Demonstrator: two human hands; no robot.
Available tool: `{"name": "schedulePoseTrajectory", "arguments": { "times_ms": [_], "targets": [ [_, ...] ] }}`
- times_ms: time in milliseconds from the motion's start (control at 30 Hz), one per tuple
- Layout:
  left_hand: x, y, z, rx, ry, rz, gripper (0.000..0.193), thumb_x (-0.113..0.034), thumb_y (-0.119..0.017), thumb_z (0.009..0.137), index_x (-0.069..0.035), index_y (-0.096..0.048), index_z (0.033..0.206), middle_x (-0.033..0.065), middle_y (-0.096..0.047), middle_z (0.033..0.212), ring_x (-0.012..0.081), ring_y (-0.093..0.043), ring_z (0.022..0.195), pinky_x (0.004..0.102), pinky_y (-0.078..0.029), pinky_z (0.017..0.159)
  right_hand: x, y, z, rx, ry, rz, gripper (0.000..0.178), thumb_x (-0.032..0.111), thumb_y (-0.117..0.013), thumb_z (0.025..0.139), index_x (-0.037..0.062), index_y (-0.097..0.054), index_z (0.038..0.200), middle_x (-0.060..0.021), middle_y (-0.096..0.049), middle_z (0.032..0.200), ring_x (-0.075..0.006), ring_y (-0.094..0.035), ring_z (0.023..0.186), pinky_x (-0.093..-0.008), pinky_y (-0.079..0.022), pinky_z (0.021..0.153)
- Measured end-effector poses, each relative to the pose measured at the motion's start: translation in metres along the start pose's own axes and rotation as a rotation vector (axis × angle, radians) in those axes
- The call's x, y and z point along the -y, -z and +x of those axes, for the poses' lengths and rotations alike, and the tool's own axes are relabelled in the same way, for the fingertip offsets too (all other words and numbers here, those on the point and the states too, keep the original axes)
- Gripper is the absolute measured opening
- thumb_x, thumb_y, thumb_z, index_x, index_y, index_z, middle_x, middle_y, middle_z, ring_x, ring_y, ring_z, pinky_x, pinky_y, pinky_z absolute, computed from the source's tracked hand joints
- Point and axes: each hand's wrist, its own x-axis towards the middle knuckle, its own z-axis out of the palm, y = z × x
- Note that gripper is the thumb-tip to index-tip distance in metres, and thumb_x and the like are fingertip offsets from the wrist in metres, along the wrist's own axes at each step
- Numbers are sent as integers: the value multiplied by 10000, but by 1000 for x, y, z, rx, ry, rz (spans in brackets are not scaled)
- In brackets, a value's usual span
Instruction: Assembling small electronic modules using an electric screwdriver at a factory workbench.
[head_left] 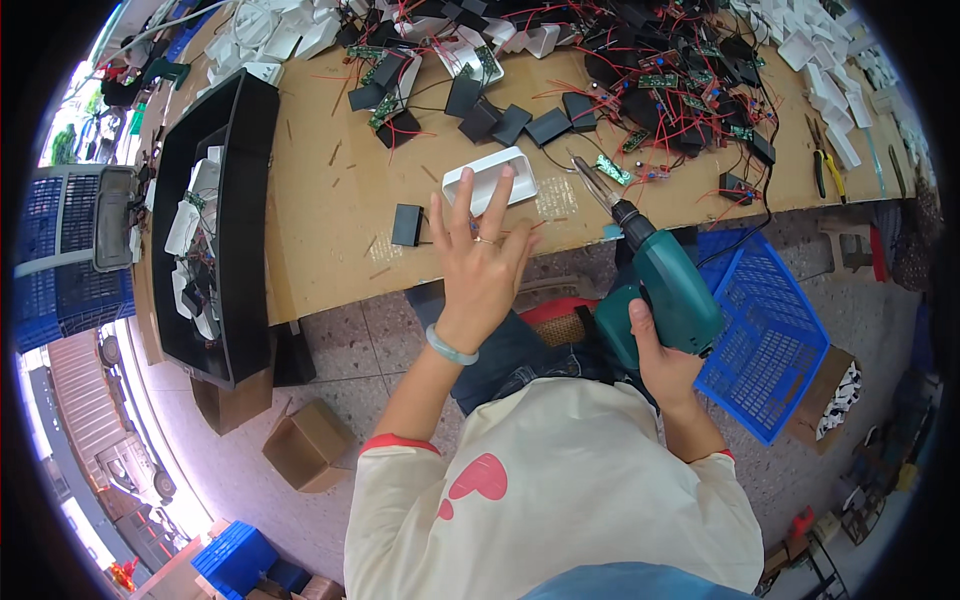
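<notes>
My right hand [665, 365] is wrapped round the handle of a green electric drill [675, 285]. The long bit in its black chuck points up and left, its tip close to a small green circuit board [613, 170] on the table. With fingers stretched and spread, my left hand [478, 265] reaches over a white plastic case [520, 180]. Its fingertips appear to rest on the case, whose hollow side faces up. A black rectangular box [407, 225] lies just left of that hand, with a thin lead running toward the fingers.
Circuit boards with red wires [660, 100] and black boxes are heaped at the back. A long black bin [225, 230] with white cases stands at the left. Pliers [828, 165] lie at the right. Beside my right arm is a blue crate [765, 340]; a cardboard box [308, 447] sits on the floor.
</notes>
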Motion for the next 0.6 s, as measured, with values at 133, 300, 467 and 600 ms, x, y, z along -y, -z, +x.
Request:
{"name": "schedulePoseTrajectory", "arguments": {
  "times_ms": [133,300,467,600],
  "targets": [
    [5,5,2,66,12,-13,146,-215,-799,885,-86,-738,851,95,-469,1632,419,-327,1541,633,-257,1225,2,1,-2,-1,23,-23,228,74,-805,932,-43,-682,1084,-93,-625,1021,-188,-613,865,-303,-494,751],
    [4,8,9,-17,61,-91,106,-140,-792,874,-67,-719,895,138,-531,1545,454,-350,1514,609,-293,1202,-1,3,-8,26,30,-52,225,71,-807,926,-38,-687,1081,-106,-643,1045,-208,-632,880,-317,-505,763],
    [10,5,23,-90,134,-9,101,-68,-768,845,-66,-706,926,183,-583,1451,481,-359,1492,596,-324,1159,4,-2,-6,58,161,-115,214,57,-814,906,-35,-700,1063,-132,-673,1049,-242,-651,892,-337,-522,769],
    [15,-5,26,-71,141,-9,85,-95,-736,857,-51,-684,907,159,-563,1463,472,-348,1502,672,-239,1206,3,-13,-6,93,99,-102,215,44,-833,881,-34,-709,1037,-145,-680,1007,-262,-659,901,-340,-528,767]
  ]
}}
